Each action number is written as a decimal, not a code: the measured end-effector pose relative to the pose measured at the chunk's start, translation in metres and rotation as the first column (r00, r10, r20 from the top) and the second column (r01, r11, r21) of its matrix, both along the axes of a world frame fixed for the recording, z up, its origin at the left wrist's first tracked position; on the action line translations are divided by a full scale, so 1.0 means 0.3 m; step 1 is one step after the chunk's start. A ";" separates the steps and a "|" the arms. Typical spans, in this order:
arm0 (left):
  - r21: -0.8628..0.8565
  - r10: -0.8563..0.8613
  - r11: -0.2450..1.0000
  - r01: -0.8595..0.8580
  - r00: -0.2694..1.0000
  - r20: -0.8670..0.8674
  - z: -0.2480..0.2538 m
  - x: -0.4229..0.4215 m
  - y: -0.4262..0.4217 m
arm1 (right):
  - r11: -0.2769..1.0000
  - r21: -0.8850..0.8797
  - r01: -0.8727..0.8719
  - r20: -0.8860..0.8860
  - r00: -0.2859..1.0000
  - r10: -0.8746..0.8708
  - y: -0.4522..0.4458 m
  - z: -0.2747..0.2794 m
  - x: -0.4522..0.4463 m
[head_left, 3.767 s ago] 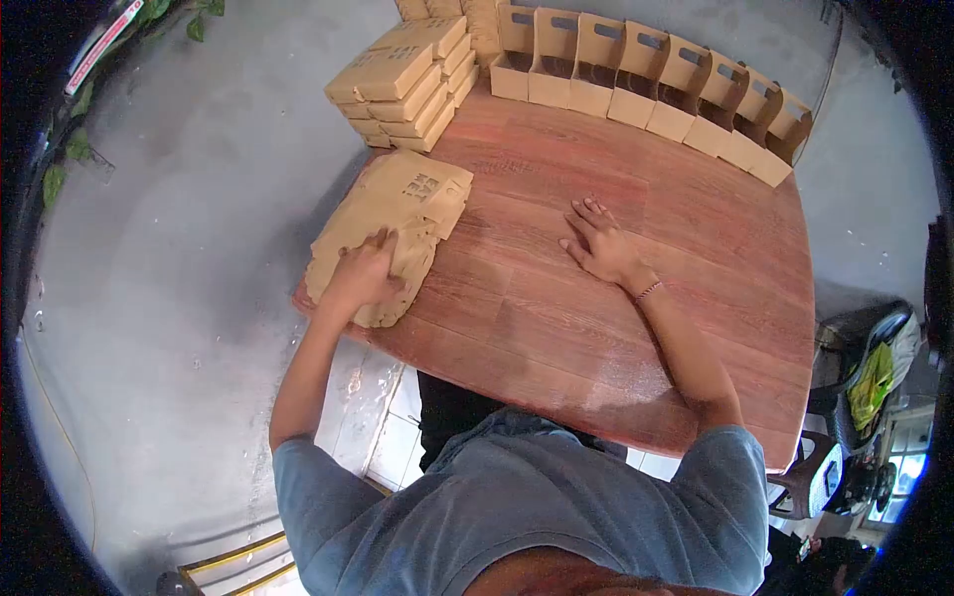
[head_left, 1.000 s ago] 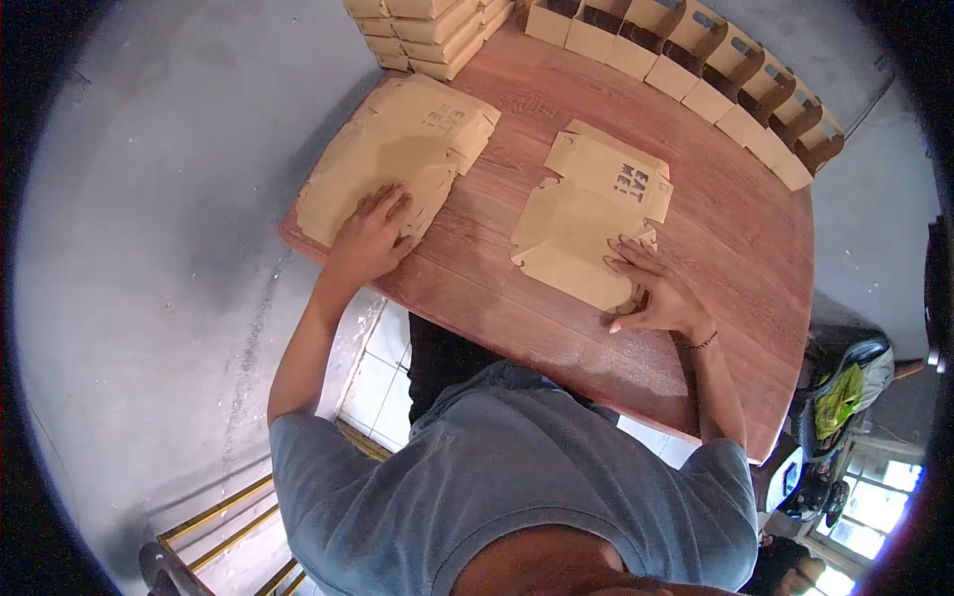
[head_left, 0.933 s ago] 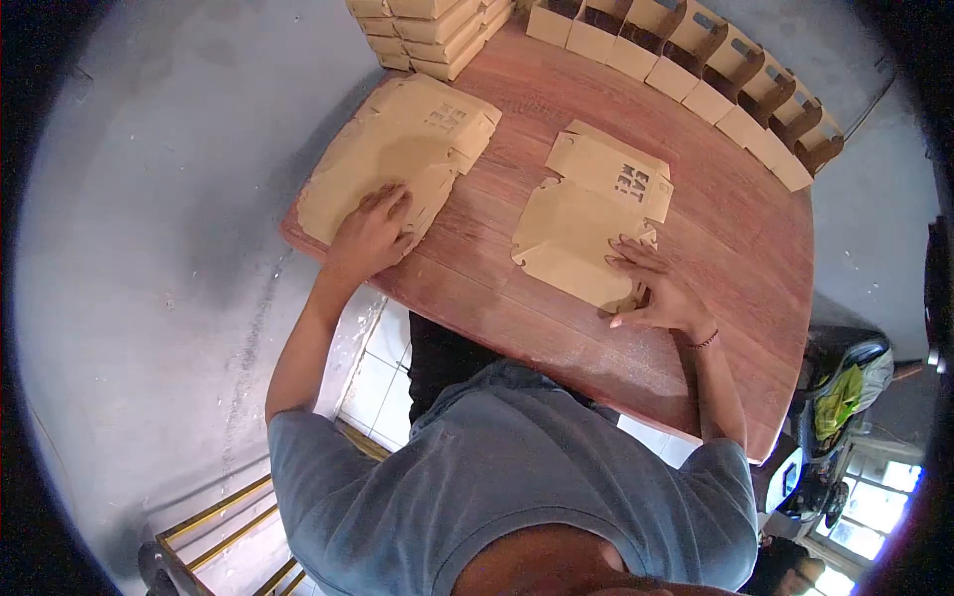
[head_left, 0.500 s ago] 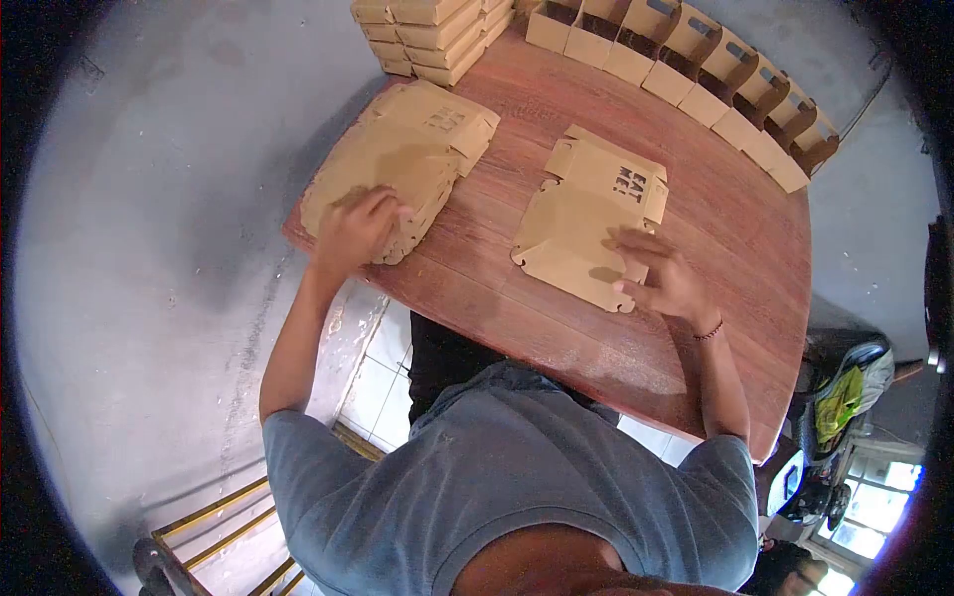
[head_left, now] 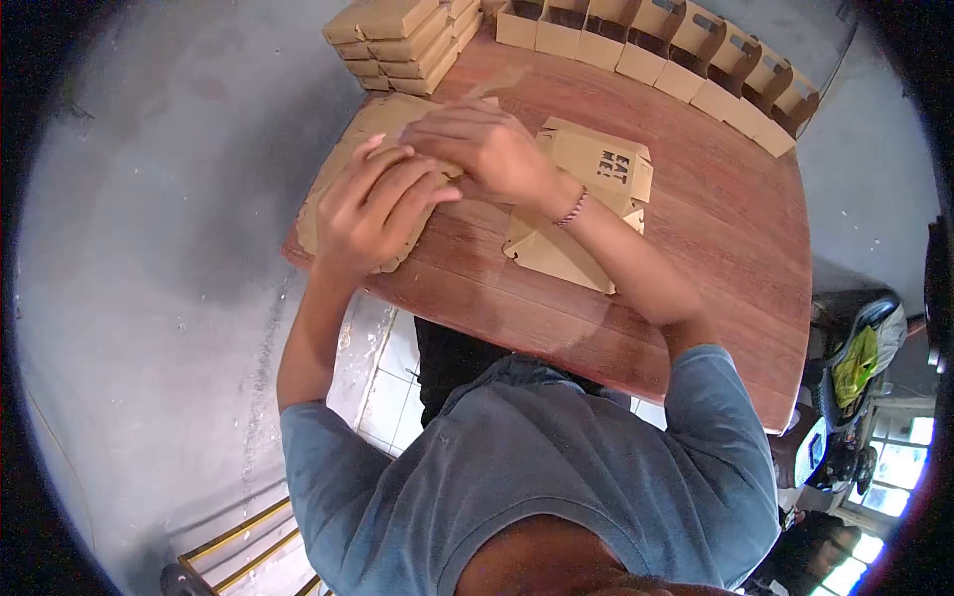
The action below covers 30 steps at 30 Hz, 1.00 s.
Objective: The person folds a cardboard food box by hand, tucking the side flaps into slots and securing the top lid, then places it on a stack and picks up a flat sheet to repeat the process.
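On the left of the table lies a pile of flat brown cardboard box blanks, with printed text now covered. My left hand is over its near right part, fingers bent around the edge of a blank. Reaching across from the right, my right hand grips the same blank beside the left hand's fingertips. The fingers are slightly blurred, and the hands hide much of the blank. Another flat cardboard box blank, printed "EAT ME!", lies to the right, partly under my right forearm.
Wrapped brown packages are stacked at the back left of the reddish wooden table. Several open cardboard carriers with handle holes stand in a curved row along the far edge. A grey wall borders the left side.
My right hand has left the printed blank and crossed leftward to the pile. My left hand has shifted slightly right, so both hands now meet there.
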<state>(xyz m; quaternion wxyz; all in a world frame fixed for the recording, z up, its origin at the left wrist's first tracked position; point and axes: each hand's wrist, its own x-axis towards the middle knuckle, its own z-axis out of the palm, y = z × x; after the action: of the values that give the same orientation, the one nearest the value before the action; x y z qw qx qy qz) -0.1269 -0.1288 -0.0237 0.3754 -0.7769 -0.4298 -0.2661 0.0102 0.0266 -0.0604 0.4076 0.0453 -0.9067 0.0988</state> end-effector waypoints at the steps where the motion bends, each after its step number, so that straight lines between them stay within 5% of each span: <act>1: 0.025 -0.009 1.000 0.009 1.000 0.023 0.006 0.007 -0.012 | 1.000 -0.011 0.003 0.006 1.000 -0.003 -0.006 0.016 0.033; 4: 0.033 -0.031 0.999 0.027 0.991 0.128 -0.026 0.007 -0.036 | 0.999 -0.024 0.041 0.011 0.999 -0.041 0.036 0.015 0.167; 9: -0.041 0.024 0.999 -0.013 0.963 0.269 -0.083 -0.032 -0.055 | 0.949 -0.282 0.143 0.054 0.990 -0.133 0.119 0.001 0.451; 12: -0.201 0.184 0.971 -0.133 0.947 0.265 -0.170 -0.103 -0.059 | 0.985 -0.120 0.124 0.047 0.992 -0.119 0.130 -0.041 0.571; 14: -0.485 0.405 0.840 -0.242 0.875 0.265 -0.223 -0.133 -0.069 | 0.986 -0.077 0.148 0.115 0.984 -0.138 0.103 -0.095 0.621; 15: -0.488 0.404 0.840 -0.238 0.875 0.267 -0.259 -0.154 -0.078 | 0.987 -0.034 0.160 0.175 0.973 -0.152 0.086 -0.131 0.644; 17: -0.679 0.554 0.641 -0.358 0.828 0.088 -0.328 -0.198 -0.096 | 0.986 0.020 0.166 0.298 0.940 -0.164 0.067 -0.228 0.693; 21: -0.696 0.532 0.657 -0.290 0.832 0.156 -0.383 -0.250 -0.114 | 0.983 0.003 0.185 0.514 0.843 -0.160 0.013 -0.345 0.762; 30: -0.730 0.580 0.593 -0.339 0.809 0.096 -0.375 -0.267 -0.098 | 0.962 -0.067 0.263 0.595 0.785 -0.173 -0.045 -0.305 0.741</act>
<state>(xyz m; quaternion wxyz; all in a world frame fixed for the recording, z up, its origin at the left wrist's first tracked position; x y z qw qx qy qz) -0.2071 -0.1581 -0.1361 0.0433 -0.6630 -0.7399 -0.1049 0.2326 0.0132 -0.1518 0.1205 -0.1225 -0.9770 0.1262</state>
